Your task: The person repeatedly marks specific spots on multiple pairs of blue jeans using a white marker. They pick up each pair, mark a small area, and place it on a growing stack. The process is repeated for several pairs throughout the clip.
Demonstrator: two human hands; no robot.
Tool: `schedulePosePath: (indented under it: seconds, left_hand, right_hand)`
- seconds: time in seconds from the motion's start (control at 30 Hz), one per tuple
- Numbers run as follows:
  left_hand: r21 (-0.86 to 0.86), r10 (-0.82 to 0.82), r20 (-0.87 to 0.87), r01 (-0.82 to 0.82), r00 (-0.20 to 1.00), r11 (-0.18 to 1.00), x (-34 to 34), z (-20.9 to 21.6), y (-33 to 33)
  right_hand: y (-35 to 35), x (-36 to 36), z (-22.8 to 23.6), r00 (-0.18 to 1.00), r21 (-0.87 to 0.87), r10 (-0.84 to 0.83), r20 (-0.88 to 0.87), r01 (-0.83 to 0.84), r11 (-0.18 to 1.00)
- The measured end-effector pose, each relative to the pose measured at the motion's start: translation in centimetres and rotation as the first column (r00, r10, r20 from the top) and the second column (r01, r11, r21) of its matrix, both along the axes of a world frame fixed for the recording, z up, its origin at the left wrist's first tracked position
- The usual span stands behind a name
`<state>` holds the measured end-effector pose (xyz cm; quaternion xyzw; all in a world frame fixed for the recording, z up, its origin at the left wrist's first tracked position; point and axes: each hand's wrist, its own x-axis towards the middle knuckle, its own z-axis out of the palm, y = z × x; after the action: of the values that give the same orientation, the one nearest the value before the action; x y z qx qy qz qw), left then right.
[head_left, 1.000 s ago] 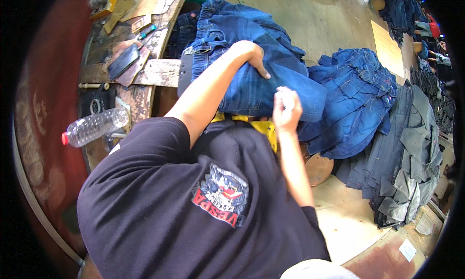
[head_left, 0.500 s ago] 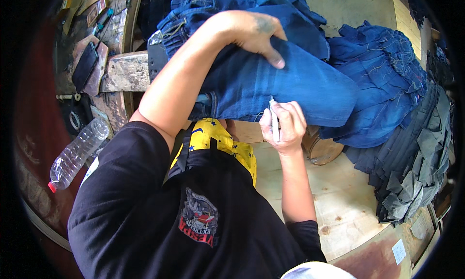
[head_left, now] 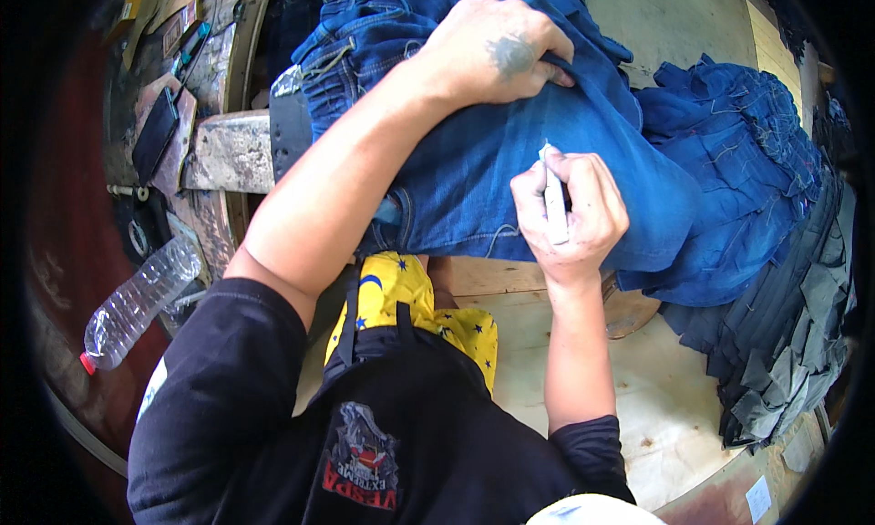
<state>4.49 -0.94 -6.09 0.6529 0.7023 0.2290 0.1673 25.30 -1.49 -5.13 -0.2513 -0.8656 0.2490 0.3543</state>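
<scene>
Blue denim trousers [head_left: 483,160] lie spread across a work surface in front of me. My left hand [head_left: 506,56] rests on their far part, its thumb and fingers pinching a fold of the denim. Closer in, my right hand [head_left: 579,206] grips a slim white pen-shaped tool [head_left: 554,206], its narrow tip up against or just over the cloth; I cannot tell which. A loose pale thread [head_left: 501,238] hangs at the near edge of the denim.
To the right lie a heap of blue denim garments [head_left: 729,169] and dark grey garments [head_left: 775,334]. On the left are a clear plastic bottle [head_left: 141,302], a dark phone-like slab [head_left: 157,135] and a worn wooden beam [head_left: 232,151]. Yellow patterned cloth [head_left: 392,293] covers my lap.
My left hand has gone from lying loosely on the denim to pinching a fold of it. My right hand has moved up and right with the white tool, away from the near edge.
</scene>
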Motion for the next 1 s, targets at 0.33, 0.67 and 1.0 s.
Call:
schedulePosePath:
  seconds: [0.33, 0.67, 1.0]
  left_hand:
    - [0.065, 0.039, -0.039, -0.037, 0.998, 0.997, -0.4, -0.2, 0.0]
    - [0.309, -0.03, 0.055, 0.012, 0.998, 0.951, -0.1, 0.1, -0.2]
    - [-0.015, 0.066, 0.053, -0.066, 0.996, 0.998, -0.4, 0.2, 0.7]
  right_hand:
    - [0.4, -1.8, 0.1, 0.997, -0.086, -0.023, 0.068, 0.029, 0.996]
    - [-4.1, 1.8, -1.2, 0.999, 0.025, -0.039, -0.024, 0.039, 0.999]
    - [-1.0, 0.4, -0.7, 0.998, -0.018, -0.033, -0.049, 0.032, 0.999]
